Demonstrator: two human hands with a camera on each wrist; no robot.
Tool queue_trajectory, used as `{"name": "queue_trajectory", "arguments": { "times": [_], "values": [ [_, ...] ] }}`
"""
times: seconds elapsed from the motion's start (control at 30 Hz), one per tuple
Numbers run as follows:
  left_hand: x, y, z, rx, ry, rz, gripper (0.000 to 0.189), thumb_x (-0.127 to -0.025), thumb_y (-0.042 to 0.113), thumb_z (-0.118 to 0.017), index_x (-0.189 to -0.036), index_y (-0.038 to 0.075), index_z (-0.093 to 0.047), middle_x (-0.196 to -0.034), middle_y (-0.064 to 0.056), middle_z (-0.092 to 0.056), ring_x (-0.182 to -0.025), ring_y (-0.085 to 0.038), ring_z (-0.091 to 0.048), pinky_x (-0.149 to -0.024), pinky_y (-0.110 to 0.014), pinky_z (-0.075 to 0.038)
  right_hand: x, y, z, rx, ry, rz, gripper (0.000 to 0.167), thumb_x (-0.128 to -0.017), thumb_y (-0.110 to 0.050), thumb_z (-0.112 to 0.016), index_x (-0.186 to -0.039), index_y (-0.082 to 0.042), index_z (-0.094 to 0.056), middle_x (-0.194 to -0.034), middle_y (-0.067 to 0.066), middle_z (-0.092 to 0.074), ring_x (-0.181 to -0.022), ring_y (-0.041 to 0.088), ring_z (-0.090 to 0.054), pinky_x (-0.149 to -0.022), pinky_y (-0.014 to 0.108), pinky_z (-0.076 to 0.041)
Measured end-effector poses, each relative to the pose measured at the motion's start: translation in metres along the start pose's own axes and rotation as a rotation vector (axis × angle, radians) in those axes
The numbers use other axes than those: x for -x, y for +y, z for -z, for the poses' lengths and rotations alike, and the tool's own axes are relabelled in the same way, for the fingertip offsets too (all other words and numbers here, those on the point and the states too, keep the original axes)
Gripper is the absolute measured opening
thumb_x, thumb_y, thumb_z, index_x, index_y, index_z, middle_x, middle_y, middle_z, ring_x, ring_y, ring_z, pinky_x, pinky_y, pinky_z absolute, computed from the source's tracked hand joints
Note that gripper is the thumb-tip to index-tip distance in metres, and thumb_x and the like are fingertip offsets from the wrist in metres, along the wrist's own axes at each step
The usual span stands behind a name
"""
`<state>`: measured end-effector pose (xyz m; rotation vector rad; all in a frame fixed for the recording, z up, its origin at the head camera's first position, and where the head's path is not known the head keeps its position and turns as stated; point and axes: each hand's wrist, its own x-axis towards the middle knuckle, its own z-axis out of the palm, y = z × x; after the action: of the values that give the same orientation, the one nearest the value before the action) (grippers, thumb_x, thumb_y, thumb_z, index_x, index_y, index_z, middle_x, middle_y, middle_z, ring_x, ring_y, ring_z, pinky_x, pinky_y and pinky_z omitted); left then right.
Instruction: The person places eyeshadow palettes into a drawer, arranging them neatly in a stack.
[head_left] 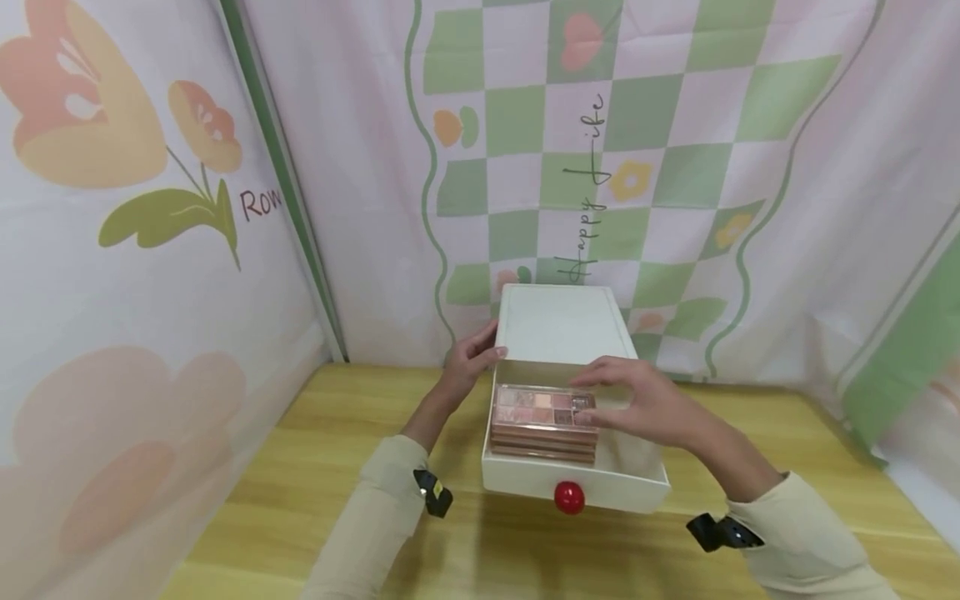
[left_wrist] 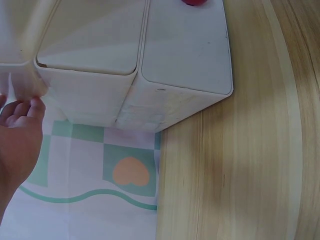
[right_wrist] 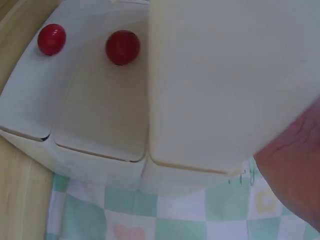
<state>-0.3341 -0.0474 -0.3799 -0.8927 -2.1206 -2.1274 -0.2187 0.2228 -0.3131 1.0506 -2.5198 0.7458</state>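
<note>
A white drawer cabinet (head_left: 562,321) stands on the table with its top drawer (head_left: 626,483) pulled out, a red round knob (head_left: 569,497) on its front. Inside, at the drawer's left, lies a stack of eyeshadow palettes; the top eyeshadow palette (head_left: 532,404) shows pink and brown pans under a clear lid. My right hand (head_left: 645,404) grips its right end, fingertips at the back edge and thumb near the front. My left hand (head_left: 468,362) rests against the cabinet's left side, thumb at the front corner. In the right wrist view the drawer hides most of the right hand.
Lower drawers with red knobs (right_wrist: 123,47) are closed beneath the pulled-out one. The cabinet stands on a wood-grain table (head_left: 322,467), close to a checkered curtain (head_left: 570,183) behind. A floral curtain (head_left: 135,292) hangs at the left.
</note>
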Motion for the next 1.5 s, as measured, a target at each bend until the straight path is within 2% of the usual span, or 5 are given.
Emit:
{"name": "queue_trajectory", "arguments": {
  "times": [0.67, 0.97, 1.2, 1.33, 1.5],
  "values": [
    [-0.003, 0.0, 0.001, -0.003, 0.001, -0.001, 0.065, -0.097, 0.017, -0.055, -0.157, 0.005, -0.034, -0.163, -0.019, -0.038, -0.15, -0.035, -0.041, -0.122, -0.042, -0.041, 0.062, -0.044, 0.018, -0.026, 0.252, 0.119, 0.035, -0.074, 0.011, -0.077, -0.101, -0.011, -0.077, -0.094, -0.002, -0.079, -0.089, -0.003, -0.068, -0.085, 0.005, -0.052],
    [-0.002, -0.001, 0.001, -0.006, 0.033, 0.006, 0.065, -0.095, 0.017, -0.056, -0.156, 0.004, -0.037, -0.161, -0.019, -0.04, -0.149, -0.035, -0.042, -0.121, -0.041, -0.042, 0.1, -0.065, -0.007, -0.279, 0.226, 0.15, 0.046, -0.075, 0.023, -0.068, -0.106, -0.01, -0.074, -0.098, -0.003, -0.078, -0.09, 0.0, -0.071, -0.087, 0.01, -0.057],
    [-0.001, 0.0, -0.001, -0.004, 0.023, 0.006, 0.064, -0.096, 0.017, -0.056, -0.156, 0.003, -0.036, -0.162, -0.019, -0.039, -0.15, -0.035, -0.041, -0.122, -0.041, -0.041, 0.121, -0.067, -0.054, -0.617, 0.114, -0.018, 0.043, -0.087, 0.021, -0.056, -0.11, -0.011, -0.073, -0.089, 0.0, -0.076, -0.08, 0.005, -0.071, -0.07, 0.023, -0.062],
    [0.001, 0.002, -0.001, -0.009, 0.031, 0.013, 0.065, -0.096, 0.018, -0.057, -0.156, 0.004, -0.036, -0.161, -0.02, -0.04, -0.149, -0.035, -0.043, -0.121, -0.042, -0.042, 0.124, -0.066, -0.075, -0.795, 0.036, -0.15, 0.024, -0.095, 0.013, -0.051, -0.11, 0.004, -0.069, -0.086, 0.011, -0.074, -0.081, 0.007, -0.072, -0.072, 0.027, -0.065],
    [0.002, 0.002, -0.002, -0.004, 0.026, 0.018, 0.065, -0.096, 0.019, -0.057, -0.156, 0.005, -0.037, -0.161, -0.018, -0.04, -0.149, -0.034, -0.042, -0.122, -0.041, -0.041, 0.122, -0.067, -0.087, -0.918, -0.033, -0.33, 0.024, -0.102, 0.0, -0.048, -0.112, 0.018, -0.058, -0.092, -0.001, -0.078, -0.086, 0.008, -0.074, -0.081, 0.024, -0.063]
  ]
}}
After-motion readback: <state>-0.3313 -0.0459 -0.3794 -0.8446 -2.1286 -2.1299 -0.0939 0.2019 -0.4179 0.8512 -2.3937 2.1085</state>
